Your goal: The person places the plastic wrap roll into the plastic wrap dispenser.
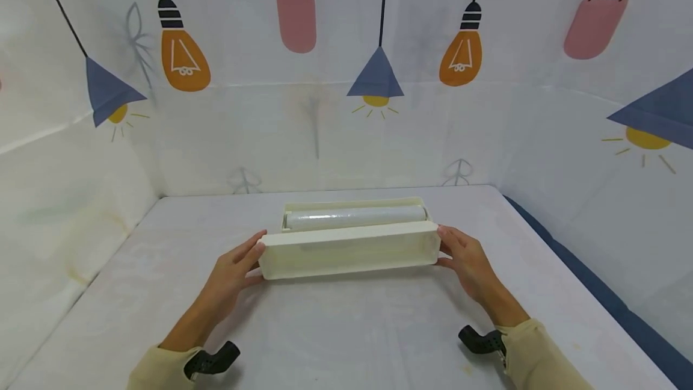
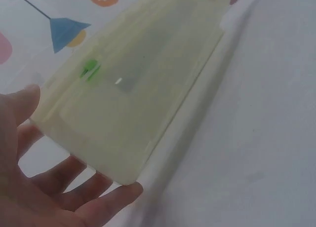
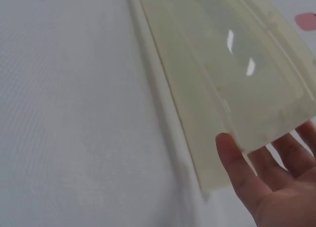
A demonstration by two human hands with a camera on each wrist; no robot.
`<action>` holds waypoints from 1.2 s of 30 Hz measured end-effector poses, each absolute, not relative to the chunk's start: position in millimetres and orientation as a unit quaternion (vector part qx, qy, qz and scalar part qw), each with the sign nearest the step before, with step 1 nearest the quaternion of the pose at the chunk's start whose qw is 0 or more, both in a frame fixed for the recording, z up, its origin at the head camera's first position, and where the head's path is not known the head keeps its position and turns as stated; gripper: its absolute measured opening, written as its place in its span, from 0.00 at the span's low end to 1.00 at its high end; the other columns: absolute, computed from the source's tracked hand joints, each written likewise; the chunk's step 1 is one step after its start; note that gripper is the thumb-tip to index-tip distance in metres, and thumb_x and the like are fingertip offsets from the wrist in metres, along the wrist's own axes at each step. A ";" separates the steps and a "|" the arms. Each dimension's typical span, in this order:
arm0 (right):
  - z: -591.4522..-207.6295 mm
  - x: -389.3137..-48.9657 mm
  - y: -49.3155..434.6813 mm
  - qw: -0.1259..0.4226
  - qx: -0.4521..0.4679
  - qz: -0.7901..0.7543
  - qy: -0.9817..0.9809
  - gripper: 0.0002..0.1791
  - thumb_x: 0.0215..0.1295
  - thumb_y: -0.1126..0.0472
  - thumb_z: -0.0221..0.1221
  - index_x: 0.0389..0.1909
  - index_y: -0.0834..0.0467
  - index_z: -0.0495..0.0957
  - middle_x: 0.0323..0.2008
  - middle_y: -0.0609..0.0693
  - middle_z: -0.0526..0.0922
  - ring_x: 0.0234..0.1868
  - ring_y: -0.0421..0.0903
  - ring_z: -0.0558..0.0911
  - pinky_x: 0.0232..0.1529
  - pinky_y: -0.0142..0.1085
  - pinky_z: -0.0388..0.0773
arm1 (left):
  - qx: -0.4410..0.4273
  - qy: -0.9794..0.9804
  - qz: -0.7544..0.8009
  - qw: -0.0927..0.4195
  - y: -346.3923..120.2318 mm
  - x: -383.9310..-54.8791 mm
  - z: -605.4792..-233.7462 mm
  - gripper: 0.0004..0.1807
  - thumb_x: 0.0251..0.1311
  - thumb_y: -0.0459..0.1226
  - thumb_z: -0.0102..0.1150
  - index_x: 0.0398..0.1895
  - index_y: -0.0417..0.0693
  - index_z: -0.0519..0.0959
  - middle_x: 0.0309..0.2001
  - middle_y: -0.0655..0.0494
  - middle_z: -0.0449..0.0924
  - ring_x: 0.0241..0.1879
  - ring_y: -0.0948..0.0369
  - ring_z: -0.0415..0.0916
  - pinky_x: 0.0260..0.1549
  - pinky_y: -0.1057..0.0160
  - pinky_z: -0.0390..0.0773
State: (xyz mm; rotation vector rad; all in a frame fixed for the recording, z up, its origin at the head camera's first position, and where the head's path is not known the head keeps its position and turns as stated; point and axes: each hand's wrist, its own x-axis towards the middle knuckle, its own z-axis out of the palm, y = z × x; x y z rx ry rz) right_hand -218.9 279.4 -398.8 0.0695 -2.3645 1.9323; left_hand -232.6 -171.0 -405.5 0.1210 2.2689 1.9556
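Note:
A long cream plastic box cover [image 1: 349,253] is held up in front of the person, its hollow inside facing back toward the head camera. My left hand [image 1: 230,272] grips its left end, with the thumb near the top corner and the fingers spread along the end edge. At the other end my right hand [image 1: 470,262] holds the right edge between thumb and fingers. Just behind it sits the matching cream box base [image 1: 354,203], containing a roll of clear plastic film [image 1: 357,216]. The cover hides the front of the base. In the left wrist view, a small green mark [image 2: 90,69] shows on the cover.
A white cloth [image 1: 346,336] covers the table. White sheets printed with hanging lamps [image 1: 376,74] and bulbs [image 1: 185,60] enclose the back and sides. Dark blue fabric [image 1: 590,275] runs along the right edge. Each wrist carries a black camera mount [image 1: 212,361].

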 end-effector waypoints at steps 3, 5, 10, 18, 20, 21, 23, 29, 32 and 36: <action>-396.0 -221.6 279.4 0.047 0.035 0.633 -0.772 0.39 0.76 0.38 0.49 0.73 0.64 0.63 0.69 0.61 0.68 0.65 0.60 0.73 0.54 0.45 0.79 | 0.048 0.755 0.652 0.056 -170.6 -232.6 -400.7 0.38 0.70 0.57 0.53 0.78 0.54 0.60 0.75 0.48 0.59 0.67 0.44 0.67 0.54 0.50 0.78; -393.6 -224.0 279.2 0.049 0.041 0.634 -0.771 0.39 0.76 0.38 0.49 0.74 0.63 0.62 0.70 0.60 0.68 0.65 0.59 0.72 0.55 0.45 0.79 | 0.049 0.755 0.653 0.041 -169.7 -232.8 -397.4 0.39 0.70 0.57 0.55 0.77 0.51 0.61 0.74 0.48 0.61 0.66 0.45 0.68 0.53 0.52 0.79; -385.3 -228.5 280.6 0.050 0.063 0.625 -0.777 0.38 0.77 0.40 0.48 0.75 0.63 0.61 0.70 0.60 0.67 0.64 0.59 0.72 0.54 0.43 0.79 | 0.044 0.752 0.657 0.019 -166.0 -234.4 -391.1 0.41 0.69 0.56 0.56 0.75 0.41 0.62 0.73 0.45 0.63 0.67 0.48 0.66 0.53 0.57 0.78; -375.2 -232.0 283.5 0.056 0.082 0.590 -0.801 0.36 0.79 0.42 0.45 0.76 0.61 0.59 0.69 0.62 0.68 0.64 0.64 0.73 0.55 0.44 0.78 | 0.055 0.746 0.664 -0.006 -163.2 -237.9 -385.5 0.40 0.70 0.54 0.57 0.75 0.39 0.63 0.72 0.43 0.64 0.66 0.47 0.68 0.54 0.59 0.77; -373.9 -232.4 284.2 0.060 0.080 0.582 -0.807 0.36 0.79 0.42 0.45 0.76 0.61 0.59 0.69 0.62 0.68 0.64 0.64 0.73 0.55 0.43 0.78 | 0.062 0.746 0.663 -0.006 -163.1 -239.5 -383.8 0.40 0.70 0.54 0.57 0.75 0.39 0.62 0.72 0.44 0.63 0.66 0.47 0.68 0.54 0.59 0.77; -373.6 -233.2 284.9 0.063 0.082 0.579 -0.809 0.35 0.79 0.42 0.44 0.76 0.61 0.59 0.69 0.62 0.68 0.64 0.64 0.74 0.55 0.42 0.78 | 0.065 0.747 0.662 -0.004 -163.3 -240.4 -382.8 0.40 0.70 0.54 0.57 0.75 0.39 0.62 0.72 0.44 0.63 0.66 0.47 0.68 0.54 0.59 0.77; -372.8 -234.0 285.1 0.071 0.086 0.576 -0.810 0.35 0.80 0.42 0.44 0.76 0.62 0.59 0.70 0.62 0.67 0.64 0.64 0.74 0.55 0.42 0.78 | 0.076 0.753 0.654 0.001 -165.0 -242.1 -380.8 0.40 0.70 0.54 0.57 0.76 0.39 0.61 0.73 0.45 0.62 0.66 0.46 0.68 0.53 0.59 0.77; -369.8 -237.0 287.0 0.096 0.101 0.578 -0.804 0.34 0.80 0.44 0.45 0.76 0.63 0.59 0.71 0.61 0.65 0.65 0.63 0.73 0.56 0.38 0.76 | 0.125 0.765 0.631 0.023 -171.6 -247.9 -375.1 0.38 0.71 0.53 0.56 0.77 0.45 0.60 0.75 0.48 0.58 0.67 0.46 0.68 0.53 0.57 0.78; -369.0 -239.5 287.8 0.101 0.110 0.581 -0.800 0.34 0.80 0.45 0.45 0.76 0.63 0.58 0.72 0.61 0.65 0.66 0.63 0.71 0.57 0.36 0.75 | 0.139 0.768 0.624 0.026 -173.5 -251.4 -373.2 0.37 0.72 0.51 0.56 0.77 0.46 0.59 0.75 0.47 0.59 0.66 0.46 0.69 0.54 0.57 0.77; -368.8 -243.2 288.6 0.108 0.118 0.587 -0.794 0.34 0.81 0.46 0.45 0.76 0.64 0.57 0.73 0.60 0.63 0.68 0.62 0.69 0.58 0.35 0.73 | 0.150 0.768 0.622 0.027 -173.3 -257.5 -372.6 0.36 0.72 0.48 0.57 0.77 0.46 0.60 0.73 0.46 0.62 0.66 0.46 0.69 0.55 0.58 0.76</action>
